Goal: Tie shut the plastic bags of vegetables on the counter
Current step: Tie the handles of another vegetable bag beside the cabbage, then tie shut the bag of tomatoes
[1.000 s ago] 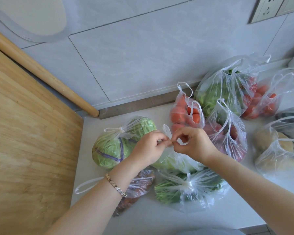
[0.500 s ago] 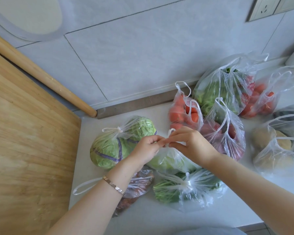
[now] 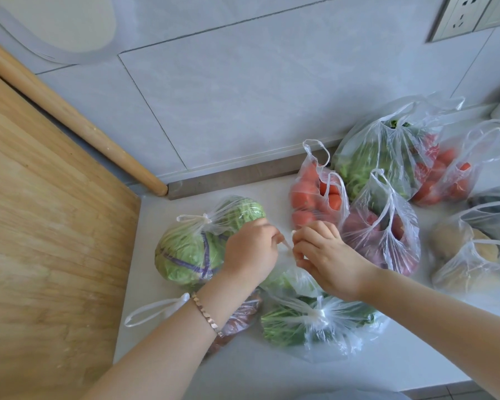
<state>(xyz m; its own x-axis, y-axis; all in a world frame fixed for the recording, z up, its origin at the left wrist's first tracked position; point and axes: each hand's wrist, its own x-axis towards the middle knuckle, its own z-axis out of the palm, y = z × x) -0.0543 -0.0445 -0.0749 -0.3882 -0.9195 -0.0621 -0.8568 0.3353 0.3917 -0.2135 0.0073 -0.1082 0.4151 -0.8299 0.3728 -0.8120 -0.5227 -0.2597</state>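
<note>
Cabbage bag [image 3: 202,243]: knotted, lying near the left end of the desk [image 3: 147,241], just left of my hands.
Left hand [image 3: 251,252]: fingers curled, pinching one end of the handles [image 3: 285,246].
Bag [image 3: 289,281]: pale greens inside. It sits mid-depth toward the desk's left end, touching the cabbage bag, with a tied bag of greens [image 3: 315,321] between it and the front edge.
Right hand [image 3: 329,264]: fingers curled, pinching the other end of the handles, close to my left.
Pointing: the bag's neck is gathered upward to my hands. The short strip pulled between them runs left to right, roughly along the back edge. I can't make out the body's long axis under my hands.
Tomato bag [image 3: 315,194]: open, handles up, just behind my right hand.
Risk, slip: the film looks slick and thin, so an end could slide from a pinch and the knot come loose.
Risk, tear: pulling too hard could stretch or rip the handles.
Risk, bump: my right wrist could topple the open bags beside it.
</note>
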